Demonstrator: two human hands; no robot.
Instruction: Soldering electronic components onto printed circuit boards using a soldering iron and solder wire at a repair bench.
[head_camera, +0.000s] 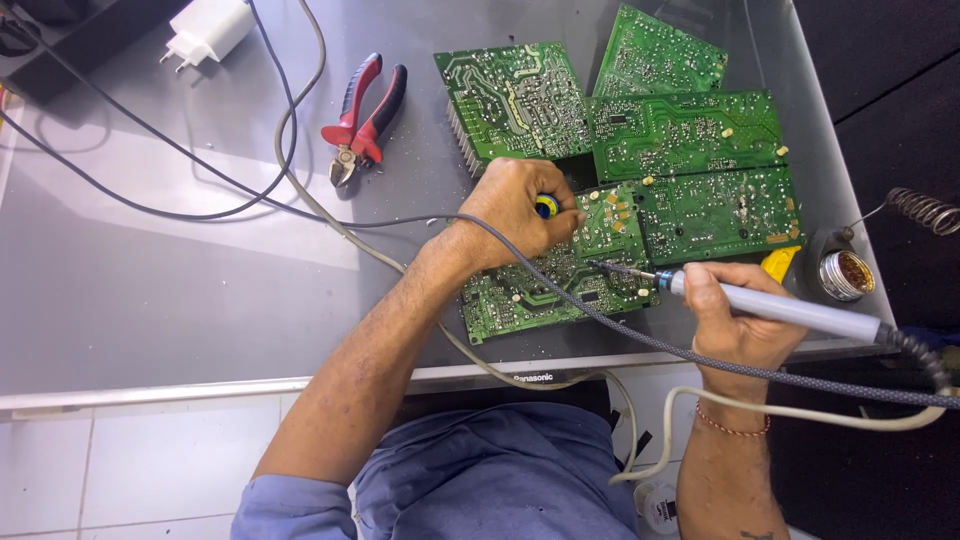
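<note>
At the far left top of the grey surface (150, 290) lies a white plug adapter (210, 30), with dark cables (150, 140) looping away from it. Further right lie red-handled cutting pliers (362, 120), jaws pointing toward the person.

Next comes the left hand (515, 210), closed around a small tool with a yellow and blue end (546, 206); what kind of tool it is cannot be told, since the fist hides most of it. The hand rests on the nearest green circuit board (540, 285), which lies solder side up at the front of the surface, its long axis running left to right with a slight tilt. Four more green circuit boards (690, 135) lie beyond and to the right of it, edges touching or overlapping.

The right hand (735, 320) is wrapped around the grey handle of a soldering iron (780, 312). The iron's long axis runs nearly level, tip pointing left and resting on the nearest board's right edge, and its braided cord trails off right.

Just beyond that hand, a small round tin (846, 275) stands at the surface's right edge, holding an amber-brown substance, perhaps flux. A coiled wire iron stand (925, 210) rises beside it.
</note>
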